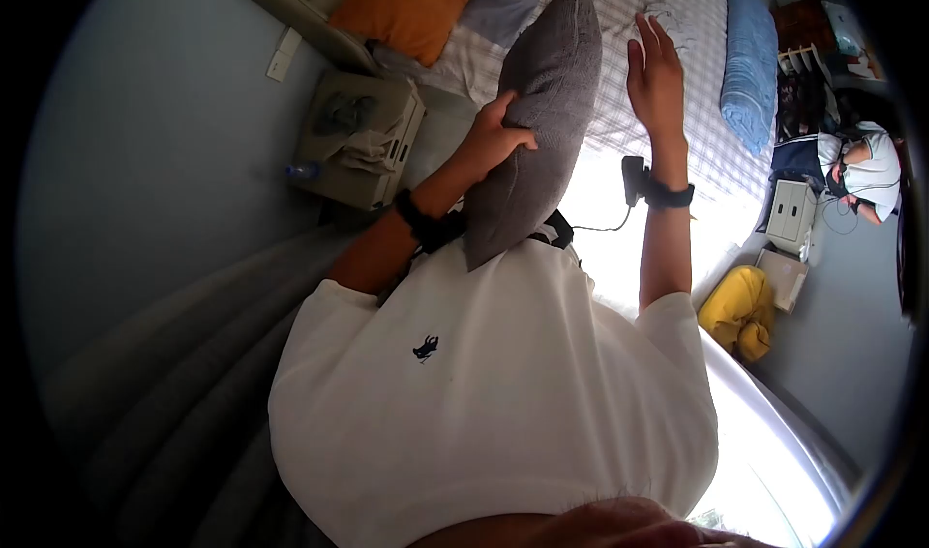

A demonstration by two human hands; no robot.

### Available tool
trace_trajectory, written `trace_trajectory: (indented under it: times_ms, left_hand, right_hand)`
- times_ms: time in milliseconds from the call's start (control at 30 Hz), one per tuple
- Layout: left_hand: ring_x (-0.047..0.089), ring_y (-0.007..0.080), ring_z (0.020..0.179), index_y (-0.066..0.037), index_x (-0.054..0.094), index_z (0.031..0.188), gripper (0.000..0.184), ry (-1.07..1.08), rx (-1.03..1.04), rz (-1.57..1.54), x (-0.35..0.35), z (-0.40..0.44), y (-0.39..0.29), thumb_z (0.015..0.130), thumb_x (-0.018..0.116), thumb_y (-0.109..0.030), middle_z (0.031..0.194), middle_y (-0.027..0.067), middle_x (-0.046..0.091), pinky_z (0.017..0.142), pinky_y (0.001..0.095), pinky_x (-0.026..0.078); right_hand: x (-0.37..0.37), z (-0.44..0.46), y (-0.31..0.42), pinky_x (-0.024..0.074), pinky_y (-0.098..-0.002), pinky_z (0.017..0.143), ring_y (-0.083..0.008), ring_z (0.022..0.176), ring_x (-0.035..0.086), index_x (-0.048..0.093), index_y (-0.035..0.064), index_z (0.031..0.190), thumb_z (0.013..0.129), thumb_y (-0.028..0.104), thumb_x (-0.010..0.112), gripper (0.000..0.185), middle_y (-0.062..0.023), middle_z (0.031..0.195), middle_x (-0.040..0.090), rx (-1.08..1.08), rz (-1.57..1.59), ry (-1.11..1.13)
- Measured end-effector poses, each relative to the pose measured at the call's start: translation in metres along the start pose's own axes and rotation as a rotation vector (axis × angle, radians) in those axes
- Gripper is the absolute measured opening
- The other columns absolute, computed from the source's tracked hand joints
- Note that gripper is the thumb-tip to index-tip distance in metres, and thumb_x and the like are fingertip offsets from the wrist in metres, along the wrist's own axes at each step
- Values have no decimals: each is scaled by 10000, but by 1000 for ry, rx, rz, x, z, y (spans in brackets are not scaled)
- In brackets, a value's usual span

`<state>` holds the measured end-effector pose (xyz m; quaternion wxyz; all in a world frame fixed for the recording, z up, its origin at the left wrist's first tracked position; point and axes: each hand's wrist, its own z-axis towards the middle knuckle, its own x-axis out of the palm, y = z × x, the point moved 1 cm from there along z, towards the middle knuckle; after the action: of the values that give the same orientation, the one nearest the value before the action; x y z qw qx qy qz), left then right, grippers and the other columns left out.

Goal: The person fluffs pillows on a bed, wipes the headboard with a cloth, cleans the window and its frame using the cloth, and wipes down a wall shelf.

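Checked bed sheet (614,127) fills the middle of this bedroom, fwiw. Closest up is a white shirt (503,384), then 2 black straps (668,196), 1 per wrist. Just past that, the left hand (492,142) is gripping the side of a grey pillow (556,93), which is tilted up on edge. Right hand (660,79) is stretched out wide over the bed, apart from the pillow. Further off: 1 nightstand (334,185) on the left, 1 orange cushion (411,11), 1 blue roll (747,74), plus 1 person (879,166) far right.
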<state>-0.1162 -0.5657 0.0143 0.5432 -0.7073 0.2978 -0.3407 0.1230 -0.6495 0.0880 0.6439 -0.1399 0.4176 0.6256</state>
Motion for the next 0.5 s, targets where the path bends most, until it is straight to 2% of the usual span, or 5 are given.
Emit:
trace_trajectory:
  times_ms: [233, 300, 367, 433, 500]
  left_hand:
    - [567, 248, 1082, 73, 475, 1299, 681, 56, 120, -66, -15, 3, -7, 653, 677, -3, 1142, 160, 609, 940, 330, 438]
    - [558, 260, 1108, 84, 449, 1330, 717, 119, 87, -19, -21, 4, -23, 657, 679, -3, 1173, 176, 600, 957, 333, 432]
    - [543, 279, 1140, 114, 360, 1396, 825, 43, -58, 111, -24, 4, -35, 651, 689, -18, 1225, 206, 577, 981, 327, 415]
    - [522, 294, 1175, 132, 272, 1435, 926, 48, -61, 79, -26, 14, -16, 639, 711, -48, 1292, 231, 532, 995, 317, 403]
    - [519, 286, 1183, 133, 290, 1425, 912, 37, -77, 16, -27, 16, -1, 643, 717, -59, 1297, 225, 528, 995, 308, 401]
  right_hand:
    - [9, -24, 113, 406, -446, 1012, -285, 1092, 610, 661, 174, 1180, 866, 245, 638, 324, -87, 1178, 639, -827, -112, 281]
    - [14, 6, 55, 434, -444, 974, -266, 1059, 621, 692, 188, 1125, 880, 260, 625, 264, -84, 1157, 655, -550, -229, 269]
    - [8, 38, 12, 483, -424, 902, -266, 1004, 642, 707, 174, 1086, 904, 253, 601, 225, -84, 1104, 680, -206, -425, -184]
    - [-29, 41, 1, 524, -405, 801, -296, 941, 655, 715, 143, 1060, 907, 226, 607, 205, -95, 1078, 692, 396, -428, 169]
    - [-39, 34, 25, 531, -397, 777, -296, 929, 657, 716, 130, 1053, 896, 203, 616, 200, -102, 1086, 689, 248, -313, 109]
